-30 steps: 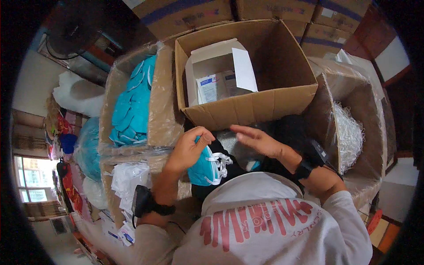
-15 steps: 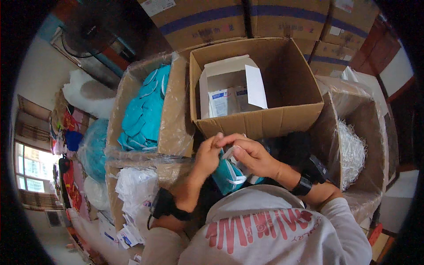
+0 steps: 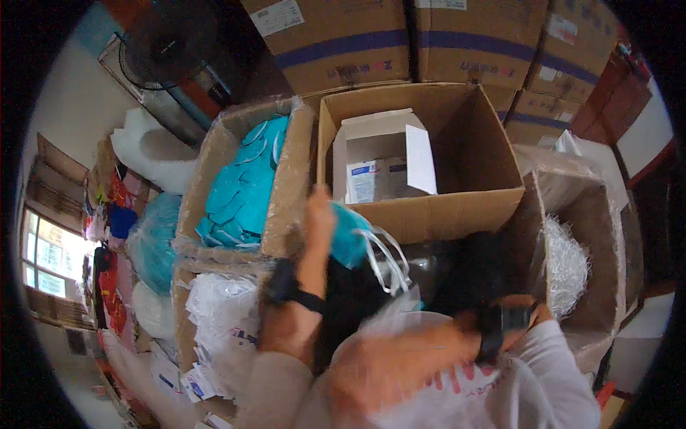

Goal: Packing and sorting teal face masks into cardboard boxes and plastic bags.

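My left hand [image 3: 319,218] is closed on a teal face mask [image 3: 348,239], held just in front of the middle cardboard box. White elastic straps [image 3: 388,263] hang from the mask's right side in loops. My right hand [image 3: 364,379], close to my chest, is smeared by motion, so its fingers cannot be made out. Just above it is a blurred, translucent whitish sheet or bag [image 3: 391,309]; whether the hand touches it is unclear. Inside the middle box [image 3: 421,214], an open white carton [image 3: 343,161] holds several flat printed packets [image 3: 363,180].
On the left, a plastic-lined box [image 3: 289,179] holds teal masks [image 3: 239,189]; below it is a pile of white printed packets [image 3: 221,314]. A box of white elastic strands [image 3: 568,264] stands right. Stacked cartons [image 3: 343,43] and a fan [image 3: 168,46] are behind.
My hands were together over the mask and have parted. The left has lifted the mask forward and left; the right has dropped toward my chest. The view has shifted slightly.
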A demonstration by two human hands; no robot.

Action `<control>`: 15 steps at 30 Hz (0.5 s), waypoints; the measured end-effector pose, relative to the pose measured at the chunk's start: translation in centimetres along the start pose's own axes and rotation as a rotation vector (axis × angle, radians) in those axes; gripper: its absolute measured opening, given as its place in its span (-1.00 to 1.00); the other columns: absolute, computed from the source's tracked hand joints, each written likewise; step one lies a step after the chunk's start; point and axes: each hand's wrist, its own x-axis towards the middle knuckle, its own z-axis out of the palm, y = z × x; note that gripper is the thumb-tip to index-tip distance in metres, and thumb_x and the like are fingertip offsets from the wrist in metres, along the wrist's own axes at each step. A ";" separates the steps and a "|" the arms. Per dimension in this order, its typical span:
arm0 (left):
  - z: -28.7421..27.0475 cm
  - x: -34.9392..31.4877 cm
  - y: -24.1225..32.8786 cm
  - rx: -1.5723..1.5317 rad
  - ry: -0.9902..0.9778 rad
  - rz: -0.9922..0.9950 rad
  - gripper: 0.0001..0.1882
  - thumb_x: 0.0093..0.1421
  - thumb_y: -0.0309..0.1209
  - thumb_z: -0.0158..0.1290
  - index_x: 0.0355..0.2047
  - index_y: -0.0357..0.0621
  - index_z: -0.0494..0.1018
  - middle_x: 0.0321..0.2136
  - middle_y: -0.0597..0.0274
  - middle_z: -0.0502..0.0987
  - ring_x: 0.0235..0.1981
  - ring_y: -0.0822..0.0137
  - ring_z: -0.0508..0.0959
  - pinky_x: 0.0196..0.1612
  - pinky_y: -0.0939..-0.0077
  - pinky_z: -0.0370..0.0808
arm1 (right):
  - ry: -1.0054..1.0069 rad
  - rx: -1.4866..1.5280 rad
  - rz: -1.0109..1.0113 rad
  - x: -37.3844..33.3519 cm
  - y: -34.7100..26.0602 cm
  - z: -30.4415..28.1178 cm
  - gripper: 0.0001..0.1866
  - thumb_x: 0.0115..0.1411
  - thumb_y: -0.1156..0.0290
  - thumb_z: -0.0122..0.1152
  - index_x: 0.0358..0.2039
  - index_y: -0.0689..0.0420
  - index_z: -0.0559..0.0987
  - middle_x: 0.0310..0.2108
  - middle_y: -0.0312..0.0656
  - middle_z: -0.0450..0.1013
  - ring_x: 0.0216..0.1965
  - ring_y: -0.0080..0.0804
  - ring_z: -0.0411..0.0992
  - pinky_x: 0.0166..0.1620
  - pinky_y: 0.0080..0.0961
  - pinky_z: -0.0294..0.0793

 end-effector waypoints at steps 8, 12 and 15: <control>-5.2 1.3 8.3 -0.563 0.034 -0.449 -0.48 0.22 0.01 -0.27 -0.51 -0.25 0.35 -0.62 0.30 0.31 -0.56 0.42 0.33 -0.45 0.53 0.29 | 0.356 0.358 0.483 0.9 8.0 -4.4 -0.61 0.28 0.15 -0.29 -0.47 0.15 0.41 -0.42 -0.31 0.37 -0.39 -0.59 0.26 -0.26 -0.61 0.27; -4.6 0.6 10.1 -0.607 0.008 -0.445 -0.50 0.23 -0.01 -0.26 -0.56 -0.22 0.31 -0.64 0.36 0.26 -0.58 0.47 0.28 -0.49 0.59 0.25 | 0.117 0.525 0.710 -0.7 8.3 -2.6 -0.58 0.27 0.06 -0.32 -0.24 0.13 0.40 -0.38 -0.37 0.34 -0.35 -0.65 0.24 -0.23 -0.68 0.27; -4.0 0.7 9.4 -0.534 0.069 -0.404 -0.49 0.25 -0.07 -0.28 -0.53 -0.29 0.36 -0.65 0.33 0.29 -0.57 0.46 0.28 -0.48 0.54 0.24 | 0.172 0.761 0.837 -1.9 7.0 -1.2 -0.61 0.27 0.09 -0.28 -0.33 0.15 0.39 -0.42 -0.34 0.33 -0.39 -0.62 0.24 -0.26 -0.63 0.29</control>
